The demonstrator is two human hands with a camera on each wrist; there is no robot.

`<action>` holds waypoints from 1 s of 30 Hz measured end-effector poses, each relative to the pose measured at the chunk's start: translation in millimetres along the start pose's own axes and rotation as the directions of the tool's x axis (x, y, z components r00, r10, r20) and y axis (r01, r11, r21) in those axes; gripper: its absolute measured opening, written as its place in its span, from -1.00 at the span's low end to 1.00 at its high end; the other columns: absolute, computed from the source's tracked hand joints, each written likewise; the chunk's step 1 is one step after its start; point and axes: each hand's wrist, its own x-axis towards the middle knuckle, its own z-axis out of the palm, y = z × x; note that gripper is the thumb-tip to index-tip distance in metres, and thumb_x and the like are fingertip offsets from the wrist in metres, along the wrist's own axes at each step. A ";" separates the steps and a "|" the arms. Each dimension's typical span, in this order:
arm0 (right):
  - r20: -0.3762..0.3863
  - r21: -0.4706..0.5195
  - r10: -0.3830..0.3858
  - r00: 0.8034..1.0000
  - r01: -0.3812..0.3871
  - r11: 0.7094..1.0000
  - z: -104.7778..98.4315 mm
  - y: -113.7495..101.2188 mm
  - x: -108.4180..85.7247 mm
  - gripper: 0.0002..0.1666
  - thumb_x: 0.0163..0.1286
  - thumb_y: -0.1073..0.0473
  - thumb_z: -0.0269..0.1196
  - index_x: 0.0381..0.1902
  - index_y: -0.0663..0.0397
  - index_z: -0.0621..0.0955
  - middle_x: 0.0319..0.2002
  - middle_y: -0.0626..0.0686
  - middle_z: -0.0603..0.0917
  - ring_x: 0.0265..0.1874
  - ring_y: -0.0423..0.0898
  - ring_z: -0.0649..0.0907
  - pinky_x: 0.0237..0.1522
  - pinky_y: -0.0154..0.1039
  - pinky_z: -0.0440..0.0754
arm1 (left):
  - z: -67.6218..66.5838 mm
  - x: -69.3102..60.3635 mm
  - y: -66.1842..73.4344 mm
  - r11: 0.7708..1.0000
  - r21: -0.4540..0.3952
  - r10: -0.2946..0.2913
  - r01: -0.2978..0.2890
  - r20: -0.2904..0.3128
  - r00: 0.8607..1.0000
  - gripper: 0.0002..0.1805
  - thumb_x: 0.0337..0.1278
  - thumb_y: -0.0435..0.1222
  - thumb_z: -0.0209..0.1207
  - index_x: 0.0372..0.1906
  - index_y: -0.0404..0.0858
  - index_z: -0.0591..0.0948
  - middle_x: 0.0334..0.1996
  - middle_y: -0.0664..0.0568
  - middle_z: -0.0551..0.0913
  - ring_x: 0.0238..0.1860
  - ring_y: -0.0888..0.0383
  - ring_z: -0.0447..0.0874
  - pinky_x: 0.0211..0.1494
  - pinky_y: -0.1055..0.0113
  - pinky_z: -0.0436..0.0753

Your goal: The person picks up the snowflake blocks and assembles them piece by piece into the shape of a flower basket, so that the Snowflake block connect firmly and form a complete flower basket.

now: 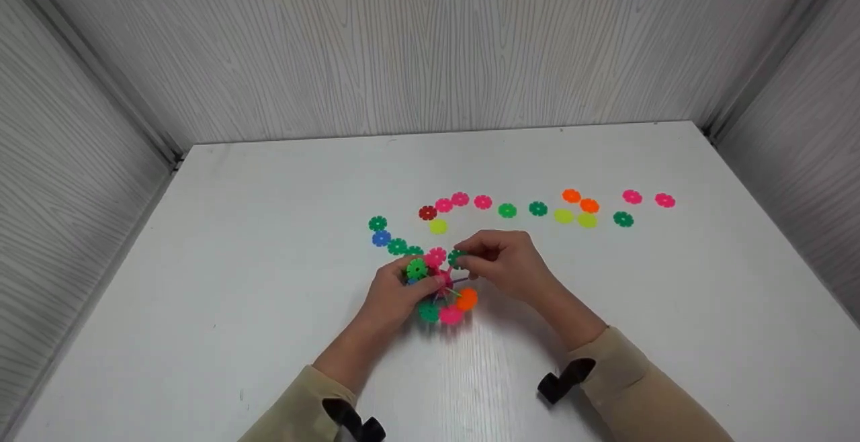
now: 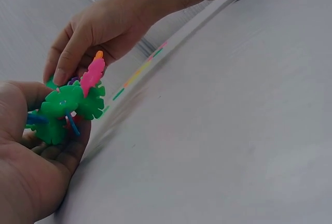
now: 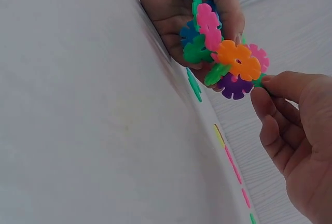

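My left hand (image 1: 393, 294) holds a cluster of interlocking plastic discs (image 3: 208, 27), notched like snowflakes, with the thumb across its middle. Green, pink, orange, blue and purple discs stick out from it in several directions. An orange disc (image 1: 467, 299) and a pink disc (image 1: 451, 315) hang on the side nearest me. Between thumb and forefinger, my right hand (image 1: 514, 264) pinches a dark green disc (image 1: 457, 258) at the cluster's right edge. Whether that disc is slotted into the cluster cannot be made out. In the left wrist view, a green disc (image 2: 63, 102) faces the camera.
Loose discs lie in a scattered row beyond the hands on the white table (image 1: 269, 240): a blue disc (image 1: 381, 238), a dark red disc (image 1: 428, 213), a yellow disc (image 1: 587, 220), several pink, green and orange ones. Grey wood-grain panels (image 1: 430, 46) enclose the back and sides.
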 end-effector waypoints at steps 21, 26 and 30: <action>0.042 -0.007 0.017 0.999 -0.017 1.000 4.1 2.2 0.1 -0.82 0.44 0.16 0.46 -0.04 0.00 0.84 -0.26 -0.05 0.82 -0.38 -0.04 0.73 -0.26 -0.34 0.73 | 1.7 -0.7 0.5 0.999 -0.003 -0.041 0.041 -0.019 0.999 -0.53 0.22 -0.21 0.51 0.20 -0.22 0.69 0.07 -0.02 0.68 0.24 -0.03 0.54 0.21 0.17 0.71; 0.071 0.029 -0.001 0.998 -0.001 1.000 -0.1 5.9 1.2 -0.72 0.50 0.20 0.40 0.11 0.09 0.80 -0.16 0.00 0.84 -0.31 0.00 0.79 -0.17 -0.32 0.75 | 0.5 -0.4 2.2 0.998 0.024 -0.062 0.062 -0.029 0.998 -0.44 0.24 -0.12 0.50 0.29 -0.18 0.65 0.16 0.02 0.66 0.32 -0.01 0.51 0.31 0.12 0.66; 0.056 -0.004 -0.015 0.998 0.015 1.000 -4.7 7.6 2.5 -0.69 0.53 0.19 0.36 0.16 0.09 0.78 -0.10 -0.05 0.83 -0.27 -0.04 0.75 -0.16 -0.33 0.72 | -0.9 0.7 3.7 0.996 -0.051 -0.077 0.077 0.005 0.997 -0.37 0.30 -0.07 0.45 0.39 -0.19 0.58 0.32 -0.04 0.57 0.42 -0.04 0.43 0.42 0.09 0.57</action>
